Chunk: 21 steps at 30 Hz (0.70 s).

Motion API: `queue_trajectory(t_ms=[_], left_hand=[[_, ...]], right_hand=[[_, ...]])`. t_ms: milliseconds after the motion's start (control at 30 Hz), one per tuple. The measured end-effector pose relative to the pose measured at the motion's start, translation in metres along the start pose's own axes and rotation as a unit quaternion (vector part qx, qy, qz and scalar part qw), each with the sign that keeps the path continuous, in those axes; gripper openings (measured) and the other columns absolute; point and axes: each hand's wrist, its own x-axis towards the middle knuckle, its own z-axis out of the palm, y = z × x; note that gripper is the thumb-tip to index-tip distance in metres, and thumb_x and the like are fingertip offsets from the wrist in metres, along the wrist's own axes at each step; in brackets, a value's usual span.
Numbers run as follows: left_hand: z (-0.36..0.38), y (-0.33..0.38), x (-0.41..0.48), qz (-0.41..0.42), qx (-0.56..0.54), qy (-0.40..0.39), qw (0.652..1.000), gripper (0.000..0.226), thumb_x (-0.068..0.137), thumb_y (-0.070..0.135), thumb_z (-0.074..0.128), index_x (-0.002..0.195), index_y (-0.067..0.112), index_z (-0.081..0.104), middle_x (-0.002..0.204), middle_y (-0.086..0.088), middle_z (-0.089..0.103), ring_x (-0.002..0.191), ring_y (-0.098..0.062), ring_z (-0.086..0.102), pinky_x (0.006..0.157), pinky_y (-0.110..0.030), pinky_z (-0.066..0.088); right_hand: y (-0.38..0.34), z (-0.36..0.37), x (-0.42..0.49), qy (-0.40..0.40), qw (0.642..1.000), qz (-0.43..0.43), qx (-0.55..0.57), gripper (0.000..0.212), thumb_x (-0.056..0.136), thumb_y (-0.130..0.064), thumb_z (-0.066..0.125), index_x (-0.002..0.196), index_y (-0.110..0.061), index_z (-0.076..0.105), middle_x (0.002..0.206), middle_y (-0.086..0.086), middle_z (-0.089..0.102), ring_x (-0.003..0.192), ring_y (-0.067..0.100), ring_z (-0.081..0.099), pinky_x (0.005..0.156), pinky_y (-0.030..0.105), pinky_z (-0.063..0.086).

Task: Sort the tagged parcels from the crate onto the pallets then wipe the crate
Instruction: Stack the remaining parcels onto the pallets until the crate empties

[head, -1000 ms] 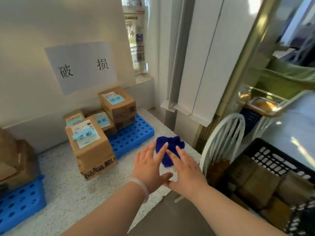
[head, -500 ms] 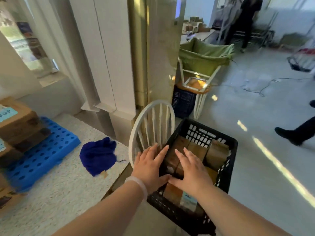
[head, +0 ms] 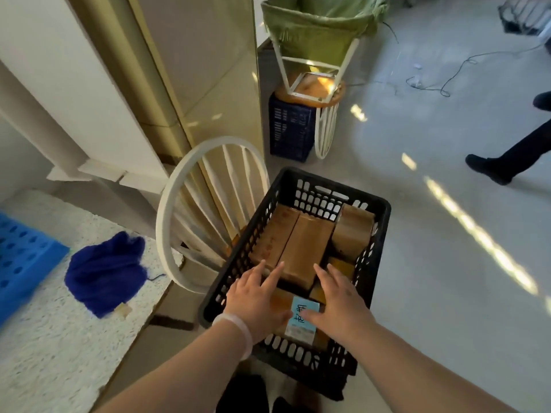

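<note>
Two hands hover apart over the near end of the crate point(head: 384, 216), the left hand point(head: 256, 299) and right hand point(head: 343, 305) both with fingers straight and spread, holding nothing. Between them, about equally near each, lies the blue-tagged parcel point(head: 301, 321), its length seemingly running along the crate. More parcels point(head: 301, 248) fill the crate's far end.

White spindle-back chair point(head: 164, 234) just in front of a gold pillar point(head: 214, 70). Beyond, navy lattice bin point(head: 290, 129) on the grey floor point(head: 447, 293), round wooden seat point(head: 310, 90) on top of it, white frame slung with green fabric point(head: 316, 28) standing on that seat. Thin black cable point(head: 459, 67) trailing across the floor at far right. Dark trouser leg and black shoe of another person point(head: 489, 171) at the right edge. Speckled bench point(head: 59, 353) at lower left.
</note>
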Motion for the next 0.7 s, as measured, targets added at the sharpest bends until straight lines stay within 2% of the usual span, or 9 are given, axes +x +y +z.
queue_trajectory(t_ms=[167,267,333,400,467,533,633,700], left_hand=[[0.028,-0.017,0.04,0.002,0.011,-0.076,0.997,0.094,0.087,0.059,0.06,0.153,0.046,-0.005,0.165,0.001,0.001,0.151,-0.027,0.004,0.121,-0.048,0.012],[0.045,-0.024,0.062,0.003,0.011,-0.131,0.991,0.095,0.086,0.062,0.06,0.154,0.044,-0.003,0.165,-0.001,0.003,0.15,-0.028,0.007,0.121,-0.047,0.016],[0.058,-0.029,0.077,-0.005,0.015,-0.153,0.988,0.097,0.083,0.067,0.059,0.153,0.045,-0.004,0.165,-0.001,0.004,0.15,-0.028,0.009,0.121,-0.049,0.018],[0.071,-0.035,0.092,-0.014,0.013,-0.184,0.983,0.097,0.082,0.069,0.058,0.152,0.048,-0.004,0.164,0.0,0.003,0.149,-0.03,0.009,0.12,-0.052,0.019],[0.08,-0.042,0.105,-0.018,0.012,-0.213,0.977,0.096,0.082,0.067,0.059,0.152,0.049,-0.004,0.164,0.001,0.001,0.149,-0.031,0.009,0.118,-0.055,0.021],[0.09,-0.048,0.117,-0.023,0.015,-0.232,0.972,0.095,0.084,0.063,0.06,0.152,0.049,-0.003,0.164,0.0,0.001,0.148,-0.032,0.011,0.117,-0.054,0.025],[0.105,-0.054,0.131,-0.05,-0.002,-0.26,0.964,0.093,0.086,0.057,0.061,0.153,0.047,-0.003,0.163,-0.004,0.0,0.146,-0.035,0.018,0.116,-0.051,0.029],[0.116,-0.058,0.138,-0.073,-0.019,-0.279,0.957,0.094,0.085,0.057,0.063,0.154,0.044,0.0,0.163,-0.009,0.001,0.145,-0.037,0.024,0.116,-0.049,0.031]], right_hand=[[0.01,0.03,0.027,-0.072,0.995,0.056,0.038,0.1,0.084,-0.049,0.07,0.155,-0.035,0.001,0.163,-0.005,0.004,0.15,0.02,0.006,0.119,0.045,0.017],[0.014,0.056,0.041,-0.095,0.982,0.123,0.106,0.105,0.08,-0.048,0.074,0.156,-0.031,0.003,0.161,-0.001,0.011,0.148,0.024,0.015,0.119,0.044,0.021],[0.017,0.074,0.052,-0.094,0.968,0.183,0.142,0.108,0.076,-0.05,0.077,0.156,-0.029,0.007,0.155,0.001,0.021,0.143,0.025,0.025,0.116,0.044,0.029],[0.023,0.092,0.061,-0.081,0.957,0.226,0.163,0.103,0.071,-0.05,0.08,0.152,-0.03,0.02,0.143,0.001,0.036,0.133,0.024,0.039,0.11,0.044,0.039],[0.035,0.112,0.069,-0.05,0.943,0.265,0.197,0.091,0.064,-0.047,0.084,0.138,-0.038,0.033,0.125,-0.003,0.05,0.118,0.022,0.053,0.096,0.044,0.052],[0.043,0.128,0.076,-0.035,0.929,0.295,0.22,0.088,0.063,-0.044,0.084,0.133,-0.043,0.031,0.117,-0.002,0.052,0.111,0.023,0.058,0.085,0.042,0.057],[0.051,0.143,0.085,-0.044,0.907,0.333,0.255,0.09,0.07,-0.039,0.081,0.141,-0.039,0.025,0.121,0.002,0.048,0.112,0.025,0.056,0.082,0.037,0.056],[0.059,0.154,0.09,-0.043,0.891,0.355,0.281,0.096,0.067,-0.04,0.081,0.144,-0.038,0.024,0.125,0.001,0.05,0.113,0.024,0.057,0.085,0.04,0.056]])
